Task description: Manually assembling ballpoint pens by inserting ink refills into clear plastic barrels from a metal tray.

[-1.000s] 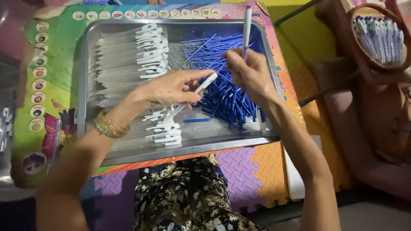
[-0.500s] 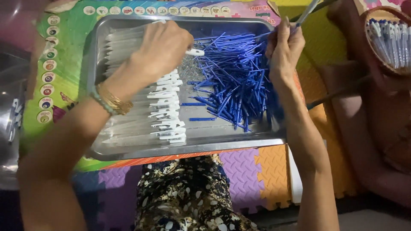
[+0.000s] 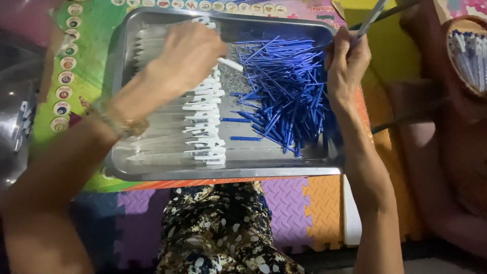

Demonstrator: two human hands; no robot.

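Observation:
A metal tray (image 3: pixel 228 170) holds a row of clear pen barrels with white caps (image 3: pixel 203 119) on its left side and a heap of blue ink refills (image 3: pixel 284 86) on its right. My left hand (image 3: pixel 187 53) hovers over the upper barrels, fingers closed around one clear barrel whose white cap end (image 3: pixel 231 64) sticks out to the right. My right hand (image 3: pixel 347 61) is at the tray's right rim, gripping an assembled pen (image 3: pixel 370 18) that points up and to the right.
A round basket (image 3: pixel 469 53) with several finished pens sits at the upper right. A green play mat with round pictures (image 3: pixel 66 76) lies under the tray, with purple and orange foam tiles (image 3: pixel 304 208) below. My patterned lap (image 3: pixel 218 228) is beneath the tray's near edge.
My left hand moved from the tray's middle up to the top of the barrel row. My right hand carried the pen to the right rim. The view shifted closer.

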